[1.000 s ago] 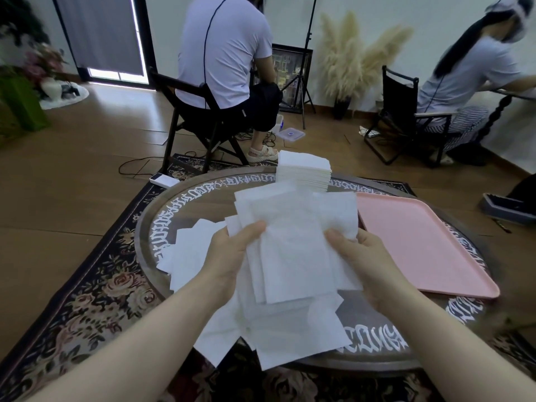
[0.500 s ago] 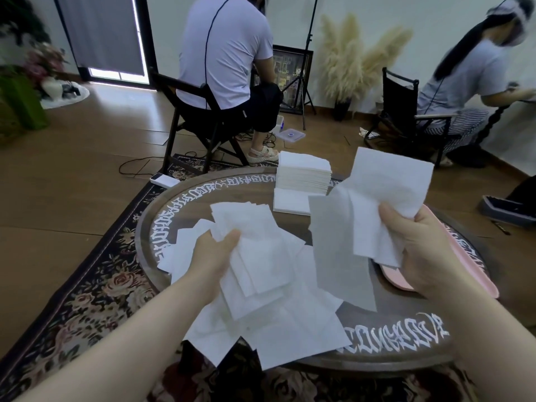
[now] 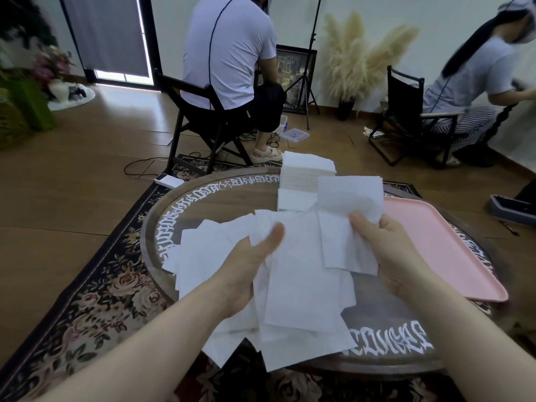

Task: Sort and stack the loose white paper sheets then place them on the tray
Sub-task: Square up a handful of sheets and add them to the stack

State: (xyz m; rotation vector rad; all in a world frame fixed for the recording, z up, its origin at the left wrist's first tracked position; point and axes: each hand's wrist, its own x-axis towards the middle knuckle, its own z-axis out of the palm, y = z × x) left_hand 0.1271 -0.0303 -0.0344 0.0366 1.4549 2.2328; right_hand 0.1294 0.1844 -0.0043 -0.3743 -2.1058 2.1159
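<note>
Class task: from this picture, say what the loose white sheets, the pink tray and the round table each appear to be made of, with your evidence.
Loose white sheets: thin tissue-like paper, matte; they crease and sag limply.
Pink tray: probably moulded plastic, smooth, even colour, rounded raised rim.
Round table: seemingly dark wood with a slight sheen and white painted lettering.

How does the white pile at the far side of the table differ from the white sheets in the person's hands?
The far stack is squared up, its edges in line, while the loose sheets fan out at odd angles. The stack rests on the round table untouched; the loose sheets are pinched by the left hand and right hand. The stack is thick, the held bunch thin. Both are white paper, and neither is on the pink tray.
</note>
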